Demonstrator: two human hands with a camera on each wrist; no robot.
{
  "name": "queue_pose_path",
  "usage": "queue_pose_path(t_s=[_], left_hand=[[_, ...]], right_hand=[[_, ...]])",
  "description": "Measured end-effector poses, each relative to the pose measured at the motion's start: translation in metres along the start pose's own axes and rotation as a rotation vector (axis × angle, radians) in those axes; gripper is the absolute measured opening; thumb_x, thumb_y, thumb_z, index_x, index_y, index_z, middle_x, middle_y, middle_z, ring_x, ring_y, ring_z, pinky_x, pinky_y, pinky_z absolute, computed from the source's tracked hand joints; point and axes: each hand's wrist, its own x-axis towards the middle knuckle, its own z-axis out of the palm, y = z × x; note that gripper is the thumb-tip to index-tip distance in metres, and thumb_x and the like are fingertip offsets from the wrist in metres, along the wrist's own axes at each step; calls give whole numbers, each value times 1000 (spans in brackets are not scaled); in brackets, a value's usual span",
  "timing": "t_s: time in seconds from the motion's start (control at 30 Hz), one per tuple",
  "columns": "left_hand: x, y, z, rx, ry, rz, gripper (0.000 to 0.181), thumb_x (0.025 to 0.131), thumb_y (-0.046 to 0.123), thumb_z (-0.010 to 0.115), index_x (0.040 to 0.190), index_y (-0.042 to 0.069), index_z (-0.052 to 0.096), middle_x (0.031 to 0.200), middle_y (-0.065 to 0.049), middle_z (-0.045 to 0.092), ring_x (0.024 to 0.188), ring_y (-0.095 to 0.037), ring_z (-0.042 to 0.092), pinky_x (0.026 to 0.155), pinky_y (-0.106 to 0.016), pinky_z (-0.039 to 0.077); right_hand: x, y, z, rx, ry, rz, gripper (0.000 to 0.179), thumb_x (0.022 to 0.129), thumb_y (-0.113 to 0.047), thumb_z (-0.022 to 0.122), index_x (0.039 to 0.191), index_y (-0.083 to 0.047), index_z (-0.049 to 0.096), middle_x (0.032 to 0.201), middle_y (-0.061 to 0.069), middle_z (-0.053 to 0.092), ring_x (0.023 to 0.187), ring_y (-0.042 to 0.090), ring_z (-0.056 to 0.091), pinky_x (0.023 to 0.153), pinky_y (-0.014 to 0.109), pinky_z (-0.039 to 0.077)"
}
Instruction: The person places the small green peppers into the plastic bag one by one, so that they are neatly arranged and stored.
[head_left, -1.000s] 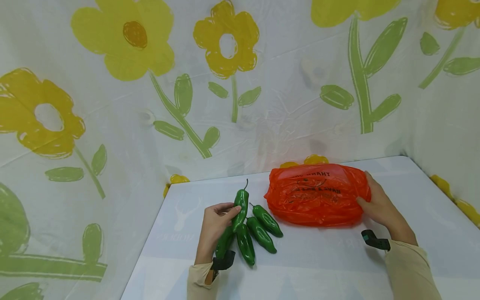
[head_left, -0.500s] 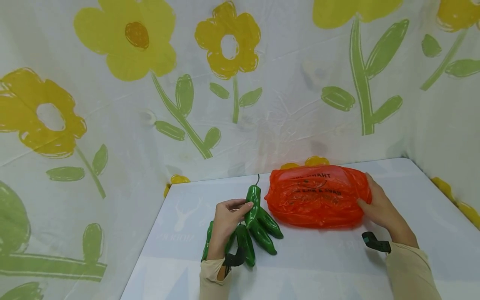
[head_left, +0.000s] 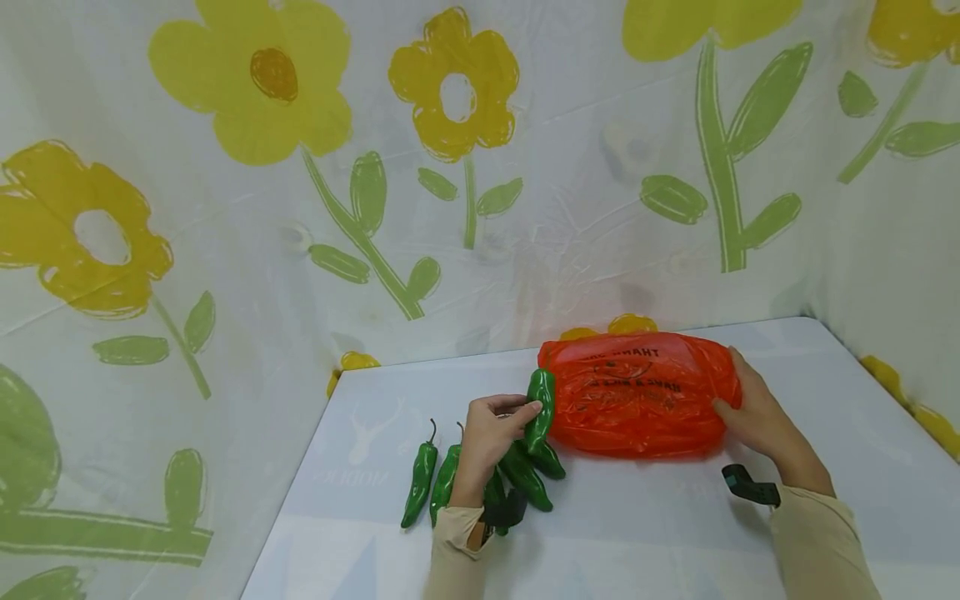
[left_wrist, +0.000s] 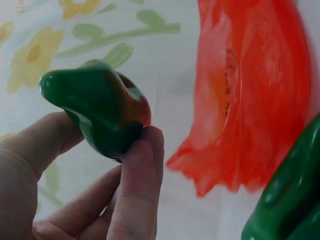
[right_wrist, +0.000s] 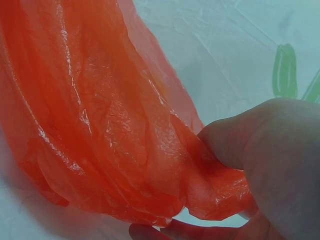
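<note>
My left hand (head_left: 487,442) pinches a green chili pepper (head_left: 541,404) between thumb and fingers, above the table and close against the left end of a red plastic bag (head_left: 637,398). In the left wrist view the pepper's tip (left_wrist: 55,86) points toward the camera. The bag has dark printed words that read mirrored. At its right end, my right hand (head_left: 753,417) grips the plastic between thumb and fingers, and the right wrist view shows the bunched film (right_wrist: 215,192) there. Several more green peppers (head_left: 420,485) lie under and beside the left forearm, some partly hidden by it.
The white table (head_left: 630,525) has its back edge near a curtain (head_left: 525,208) printed with yellow flowers, which also hangs at both sides. A dark camera mount (head_left: 750,485) sits on the right wrist.
My left hand has carried the pepper rightward to the bag's left end, uncovering peppers on the left. My right hand and the bag stay nearly where they were.
</note>
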Motion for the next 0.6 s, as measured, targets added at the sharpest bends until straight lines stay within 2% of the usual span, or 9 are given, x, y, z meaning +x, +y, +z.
queue_pose_path(t_s=[0.37,0.6], left_hand=[[12,9,33,-46,-14,-16,37,89,29,81,111,0,77,98,-13,76,72,-12,71,73,-35,65],[16,14,53,-81,-45,4,35,89,27,81,112,0,77,97,-11,78,74,-12,74,72,-32,65]], right_hand=[[1,-1,-1,4,-5,4,92,97,0,54,161,5,-12,166,40,3,148,64,11,110,80,23],[0,-3,-1,4,-17,30,93,97,-1,54,161,4,-14,166,40,1,149,64,10,110,80,24]])
